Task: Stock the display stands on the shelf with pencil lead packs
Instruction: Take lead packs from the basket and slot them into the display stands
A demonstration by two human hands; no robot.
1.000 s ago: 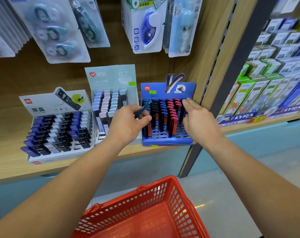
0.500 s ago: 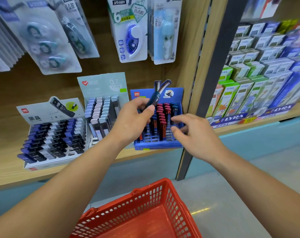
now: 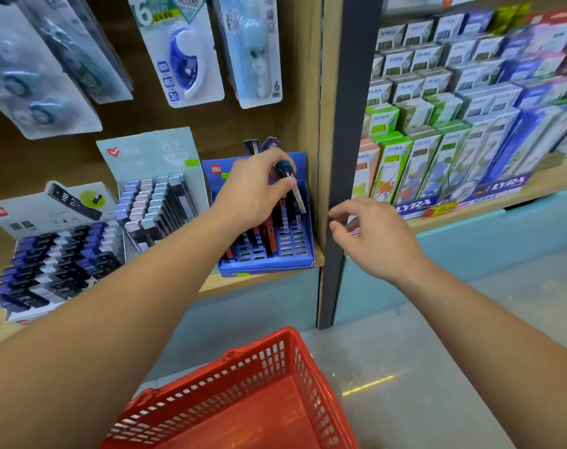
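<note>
Left hand (image 3: 253, 192) pinches a lead pack (image 3: 296, 194) over the blue stand (image 3: 291, 249), long axis steep, cap up, foot slanting down-right. Right hand (image 3: 376, 234) loosely curled, holding nothing.

Stationery shop, retail shelving bay.
Blister-packed correction tapes (image 3: 184, 56) are hung on the wooden back panel. Tiered display stands (image 3: 265, 270) filled with pencil lead packs (image 3: 58, 254) are set on a wooden shelf (image 3: 217, 283). LYRA-branded boxes (image 3: 421, 163) are ranked in the next bay. A red mesh shopping basket (image 3: 262, 354) is seen below.
</note>
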